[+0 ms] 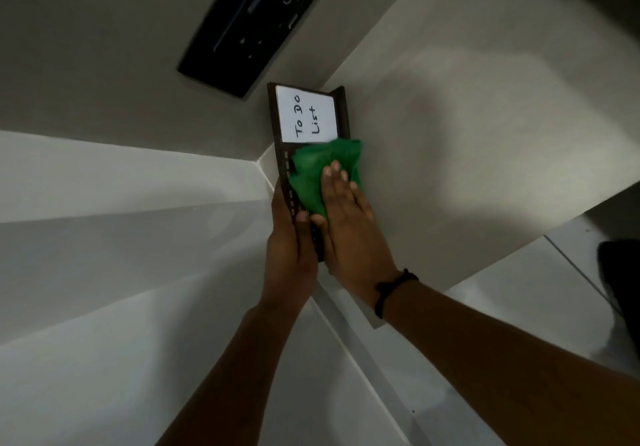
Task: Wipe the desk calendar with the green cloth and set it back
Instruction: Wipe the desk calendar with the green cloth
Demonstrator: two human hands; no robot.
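Two hands share the work on the desk calendar (308, 116), which is lifted clear of the pale worktop (450, 134) so its face can be reached. Its white card reading "To Do List" (306, 113) is uncovered, probably done or next. The green cloth (318, 172) lies on the dark lower face, pressed flat under the right hand (343, 210), fingers laid out rather than curled. The left hand (289, 238) is clamped on the calendar's near edge, bracing it against the rubbing.

My left hand (289, 241) gripping with thumb on top; my right hand (346, 224) flat, fingers (334, 175) stretched, both arms extended.
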